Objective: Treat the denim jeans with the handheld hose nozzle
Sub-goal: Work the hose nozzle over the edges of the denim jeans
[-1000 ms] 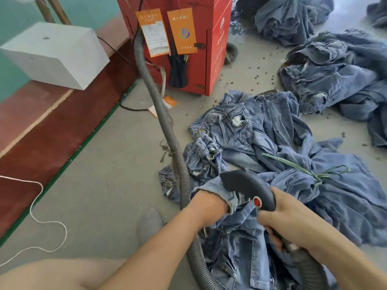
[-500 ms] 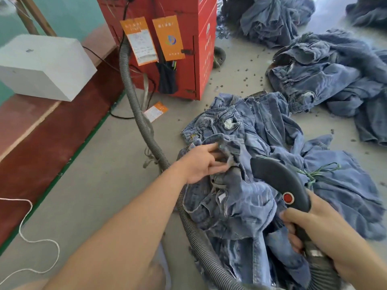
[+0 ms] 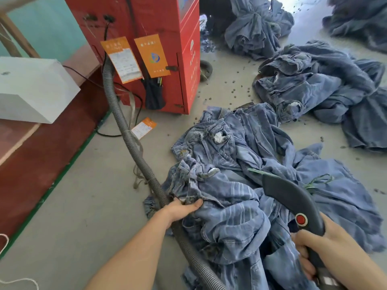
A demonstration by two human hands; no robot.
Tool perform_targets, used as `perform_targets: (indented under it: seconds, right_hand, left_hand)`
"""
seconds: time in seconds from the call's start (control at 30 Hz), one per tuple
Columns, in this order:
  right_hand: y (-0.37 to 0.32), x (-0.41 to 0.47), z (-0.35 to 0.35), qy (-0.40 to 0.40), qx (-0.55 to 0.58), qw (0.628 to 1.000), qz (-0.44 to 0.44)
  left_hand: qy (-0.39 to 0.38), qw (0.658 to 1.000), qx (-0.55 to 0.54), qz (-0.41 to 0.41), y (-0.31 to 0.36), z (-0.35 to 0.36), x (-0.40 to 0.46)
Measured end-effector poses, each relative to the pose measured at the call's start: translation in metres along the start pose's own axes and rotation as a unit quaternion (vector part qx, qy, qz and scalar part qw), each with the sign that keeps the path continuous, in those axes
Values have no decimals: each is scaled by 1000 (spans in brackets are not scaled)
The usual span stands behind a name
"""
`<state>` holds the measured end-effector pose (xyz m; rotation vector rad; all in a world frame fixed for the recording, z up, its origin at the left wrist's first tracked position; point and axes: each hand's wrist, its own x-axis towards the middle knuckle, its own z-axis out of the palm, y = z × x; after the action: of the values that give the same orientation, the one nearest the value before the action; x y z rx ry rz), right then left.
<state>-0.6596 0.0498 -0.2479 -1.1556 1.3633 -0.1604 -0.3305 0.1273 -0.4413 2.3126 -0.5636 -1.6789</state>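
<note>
We judge ourselves at the positioning step: our left hand [image 3: 184, 208] pinches the jeans [image 3: 228, 218] heaped on the floor at lower centre, our right hand [image 3: 326, 245] closed round the nozzle [image 3: 293, 201], which next needs aiming at the held fabric.

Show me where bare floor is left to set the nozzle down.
Bare floor lies between the grey hose and the green-edged red ledge. A narrower, debris-flecked strip separates the red machine from the far denim piles. The jeans crowd everything right of the hose.
</note>
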Motion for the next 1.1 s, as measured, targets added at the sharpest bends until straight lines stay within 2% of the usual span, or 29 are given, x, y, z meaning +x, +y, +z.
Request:
perform_targets:
  seconds: [0.1,0.17,0.23,0.3,0.37,0.43,0.5,0.53,0.57,0.6,0.63,0.67,0.7,0.73,0.8,0.83,0.87,0.9,1.0,1.03,1.1]
  right_hand:
    - [1,0,1,5,-15,1000,6]
    - [0,-3,4,5,-33,999,10]
    - [-2,-4,9,7,-39,999,17]
    - [-6,-9,16,-5,-42,999,9]
    - [-9,-16,21,-15,-56,998,-25]
    - [-11,-27,21,-26,-58,996,-62]
    - [-14,-39,18,-39,-21,996,-76]
    - [-16,-47,17,-44,3,995,-84]
    - [-18,-55,16,-45,22,994,-97]
    - [-21,-64,14,-36,30,993,-112]
    - [-21,-69,12,-22,29,992,-123]
    - [-20,-73,10,-6,32,991,-126]
    - [-18,-76,8,8,38,992,-122]
    - [-15,-75,5,19,47,992,-112]
    - [-6,-68,4,40,64,993,-91]
    - [0,-65,2,56,76,992,-83]
    - [6,-61,1,70,91,990,-76]
    - [12,-58,-1,83,108,988,-68]
    - [27,-55,-16,130,152,978,-50]
    - [29,-55,-22,149,163,974,-47]
    - [32,-53,-35,180,168,968,-48]
  left_hand:
    - [-40,983,176,23,0,-9,8]
    - [-9,962,272,22,1,-7,8]
    - [18,971,239,28,2,1,0]
    - [14,988,131,78,3,10,-7]
    - [40,987,66,144,10,10,-19]
    - [146,970,74,180,33,11,-45]
    - [262,932,69,239,62,24,-79]
    - [251,924,40,286,75,35,-97]
    - [174,924,8,339,87,47,-112]
    - [34,930,-37,365,95,63,-126]
    - [-110,920,-88,366,101,78,-135]
    - [-177,908,-120,361,101,92,-139]
    - [-166,905,-137,366,98,104,-139]
    - [-103,913,-137,370,96,113,-138]
    - [101,920,-78,371,94,125,-129]
    - [188,905,-29,381,93,132,-123]
    - [230,896,2,380,93,138,-116]
    - [229,902,2,367,94,143,-111]
    - [126,934,-53,331,116,170,-106]
    - [103,945,-34,307,127,181,-106]
    - [106,961,68,247,148,202,-104]
